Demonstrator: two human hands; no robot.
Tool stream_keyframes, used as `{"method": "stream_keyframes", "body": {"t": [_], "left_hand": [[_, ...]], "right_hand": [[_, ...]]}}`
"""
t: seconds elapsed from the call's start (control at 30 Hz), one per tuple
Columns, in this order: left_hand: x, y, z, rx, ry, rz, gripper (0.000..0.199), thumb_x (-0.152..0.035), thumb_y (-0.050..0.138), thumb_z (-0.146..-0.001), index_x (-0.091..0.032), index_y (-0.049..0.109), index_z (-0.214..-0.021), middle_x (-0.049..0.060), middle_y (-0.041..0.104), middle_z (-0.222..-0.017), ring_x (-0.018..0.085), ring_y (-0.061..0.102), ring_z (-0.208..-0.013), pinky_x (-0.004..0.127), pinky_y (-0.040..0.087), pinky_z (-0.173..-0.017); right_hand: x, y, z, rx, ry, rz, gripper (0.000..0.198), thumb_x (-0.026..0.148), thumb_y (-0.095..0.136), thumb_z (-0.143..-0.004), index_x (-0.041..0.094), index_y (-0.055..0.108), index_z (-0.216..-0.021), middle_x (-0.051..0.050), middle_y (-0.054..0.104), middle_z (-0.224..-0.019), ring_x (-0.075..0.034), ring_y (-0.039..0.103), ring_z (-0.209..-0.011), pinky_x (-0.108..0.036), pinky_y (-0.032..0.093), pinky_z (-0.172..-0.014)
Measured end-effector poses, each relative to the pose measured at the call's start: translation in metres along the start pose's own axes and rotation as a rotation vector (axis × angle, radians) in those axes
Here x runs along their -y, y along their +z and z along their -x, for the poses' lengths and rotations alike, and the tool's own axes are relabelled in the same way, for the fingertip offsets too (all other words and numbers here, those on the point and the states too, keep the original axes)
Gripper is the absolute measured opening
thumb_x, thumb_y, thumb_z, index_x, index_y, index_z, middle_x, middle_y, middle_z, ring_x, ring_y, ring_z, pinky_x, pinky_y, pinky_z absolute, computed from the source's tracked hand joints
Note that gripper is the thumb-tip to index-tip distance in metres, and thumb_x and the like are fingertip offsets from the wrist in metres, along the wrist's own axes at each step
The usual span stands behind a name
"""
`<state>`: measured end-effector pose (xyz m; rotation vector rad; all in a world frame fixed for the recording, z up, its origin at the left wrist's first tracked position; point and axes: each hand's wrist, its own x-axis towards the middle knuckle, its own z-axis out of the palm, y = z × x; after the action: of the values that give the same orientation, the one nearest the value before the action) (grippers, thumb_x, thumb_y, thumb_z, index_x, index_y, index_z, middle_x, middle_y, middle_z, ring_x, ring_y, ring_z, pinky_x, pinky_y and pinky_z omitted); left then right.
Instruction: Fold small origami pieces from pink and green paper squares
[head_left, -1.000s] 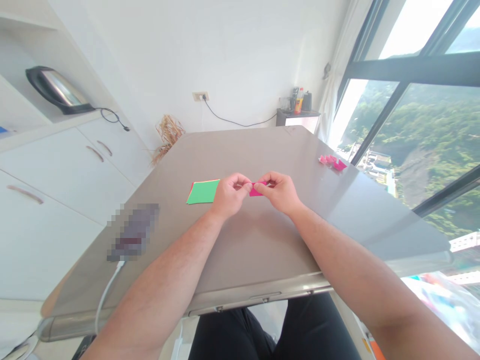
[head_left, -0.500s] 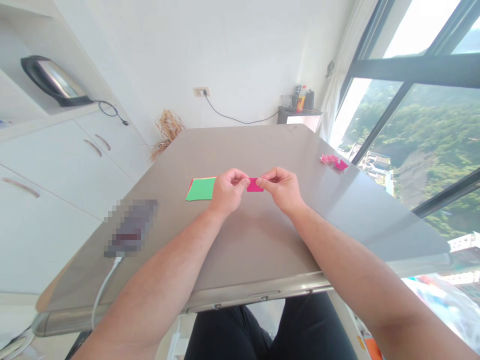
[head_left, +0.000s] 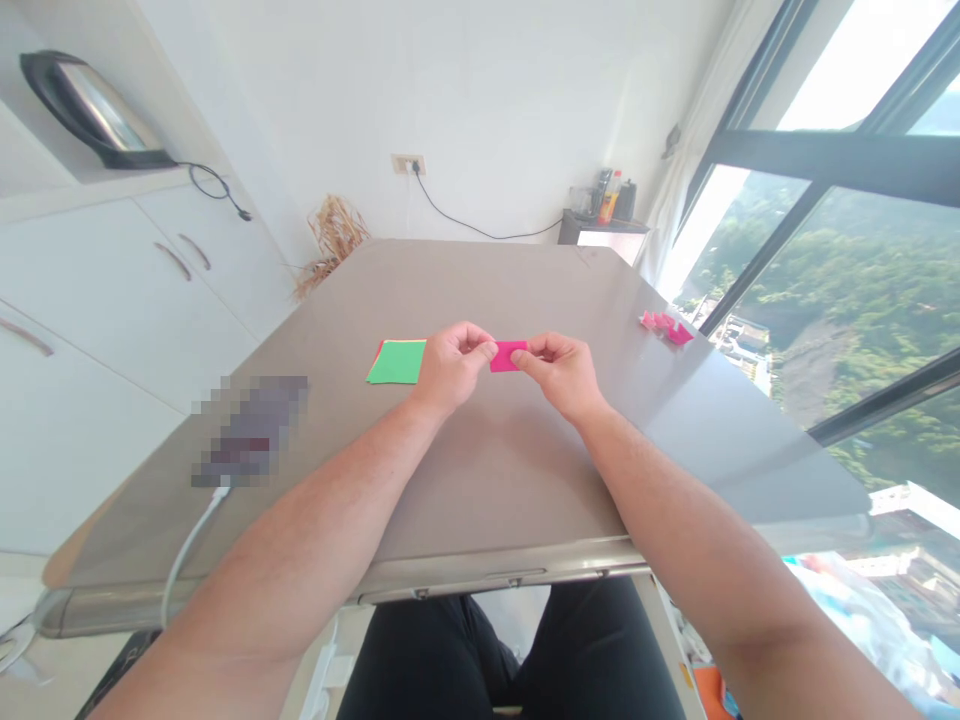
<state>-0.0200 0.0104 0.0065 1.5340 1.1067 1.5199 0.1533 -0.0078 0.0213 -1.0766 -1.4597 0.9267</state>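
Observation:
A small folded piece of magenta paper (head_left: 507,357) is held up between my two hands above the table. My left hand (head_left: 452,366) pinches its left end between thumb and fingers. At the right end, my right hand (head_left: 564,372) grips it the same way, with the thumb lying over the front face. Just left of my left hand lies a stack of coloured paper sheets (head_left: 397,363), green on top, with red and yellow edges peeking out; my hand covers its right side.
The grey table (head_left: 517,480) spreads under my arms. Several folded pink paper pieces (head_left: 666,327) sit by its right edge. A blurred-out dark device (head_left: 255,430) with a white cable (head_left: 184,555) lies at the left. A window (head_left: 847,250) is on the right.
The whole view has shifted slightly as my head moved. My right thumb sits a little further in from the magenta paper's right end, and more of its upper right corner shows.

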Motion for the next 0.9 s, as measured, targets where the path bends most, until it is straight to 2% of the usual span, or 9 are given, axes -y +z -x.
{"method": "stream_keyframes", "body": {"t": [0.1,0.2,0.3,0.4,0.5,0.57,0.67,0.8,0.9], "left_hand": [[-0.003,0.000,0.000,0.037,0.005,-0.007,0.012,-0.029,0.072,-0.074,-0.019,0.065,-0.072,0.000,0.065,-0.069,0.014,0.056,-0.064,0.028,0.042,-0.063],[-0.008,-0.002,-0.001,0.133,0.007,-0.083,0.013,-0.029,0.070,-0.076,-0.018,0.065,-0.071,0.001,0.064,-0.067,0.014,0.054,-0.063,0.028,0.041,-0.063],[-0.009,-0.007,-0.003,0.244,0.008,-0.211,0.012,-0.028,0.073,-0.073,-0.018,0.068,-0.069,0.001,0.065,-0.066,0.014,0.053,-0.062,0.028,0.039,-0.060],[-0.007,-0.010,-0.003,0.419,-0.048,-0.240,0.011,-0.027,0.078,-0.068,-0.019,0.070,-0.067,0.002,0.067,-0.065,0.014,0.054,-0.059,0.027,0.037,-0.056],[-0.005,-0.009,-0.003,0.510,-0.089,-0.269,0.011,-0.025,0.081,-0.061,-0.020,0.071,-0.059,0.000,0.063,-0.056,0.013,0.049,-0.051,0.027,0.032,-0.050],[-0.005,-0.008,-0.002,0.496,-0.088,-0.263,0.013,-0.024,0.082,-0.058,-0.021,0.069,-0.054,-0.002,0.058,-0.050,0.011,0.045,-0.046,0.026,0.029,-0.047],[-0.004,-0.004,-0.002,0.373,-0.099,-0.180,0.018,-0.026,0.083,-0.056,-0.021,0.067,-0.051,-0.003,0.055,-0.047,0.010,0.043,-0.045,0.026,0.027,-0.045],[0.000,0.003,-0.002,0.161,-0.183,0.023,0.025,-0.030,0.083,-0.062,-0.019,0.062,-0.053,-0.001,0.056,-0.052,0.010,0.046,-0.050,0.026,0.034,-0.052],[0.002,0.007,-0.002,0.094,-0.225,0.248,0.023,-0.030,0.082,-0.065,-0.018,0.063,-0.059,0.000,0.058,-0.058,0.013,0.053,-0.058,0.029,0.043,-0.061]], "right_hand": [[-0.001,-0.003,-0.002,-0.021,-0.009,0.039,0.018,0.038,0.072,-0.073,0.020,0.070,-0.070,0.000,0.067,-0.068,-0.014,0.055,-0.063,-0.028,0.043,-0.058],[-0.002,-0.008,-0.004,0.001,0.008,0.064,0.017,0.036,0.072,-0.071,0.020,0.068,-0.066,0.002,0.061,-0.062,-0.012,0.049,-0.058,-0.027,0.038,-0.054],[-0.003,-0.016,-0.007,0.088,0.022,0.138,0.015,0.032,0.072,-0.069,0.020,0.067,-0.063,0.004,0.056,-0.058,-0.010,0.044,-0.055,-0.027,0.034,-0.053],[-0.002,-0.022,-0.007,0.201,0.050,0.250,0.011,0.029,0.071,-0.068,0.019,0.068,-0.063,0.004,0.055,-0.056,-0.010,0.043,-0.055,-0.027,0.032,-0.052],[0.000,-0.024,-0.006,0.306,0.058,0.340,0.010,0.027,0.069,-0.069,0.019,0.070,-0.063,0.003,0.058,-0.057,-0.010,0.044,-0.055,-0.026,0.031,-0.051],[0.000,-0.022,-0.006,0.326,0.054,0.371,0.010,0.026,0.068,-0.069,0.018,0.069,-0.063,0.002,0.061,-0.059,-0.011,0.046,-0.056,-0.026,0.033,-0.051],[0.000,-0.017,-0.007,0.227,0.017,0.315,0.011,0.029,0.069,-0.071,0.019,0.072,-0.073,-0.001,0.069,-0.071,-0.013,0.057,-0.065,-0.027,0.043,-0.058],[-0.003,-0.011,-0.008,0.092,-0.009,0.096,0.045,0.037,0.077,-0.070,0.023,0.069,-0.112,-0.005,0.074,-0.107,-0.018,0.067,-0.087,-0.032,0.055,-0.074],[-0.007,-0.008,-0.007,0.132,0.050,0.058,0.041,0.042,0.078,-0.071,0.021,0.070,-0.105,-0.006,0.074,-0.103,-0.019,0.068,-0.087,-0.034,0.056,-0.076]]}}
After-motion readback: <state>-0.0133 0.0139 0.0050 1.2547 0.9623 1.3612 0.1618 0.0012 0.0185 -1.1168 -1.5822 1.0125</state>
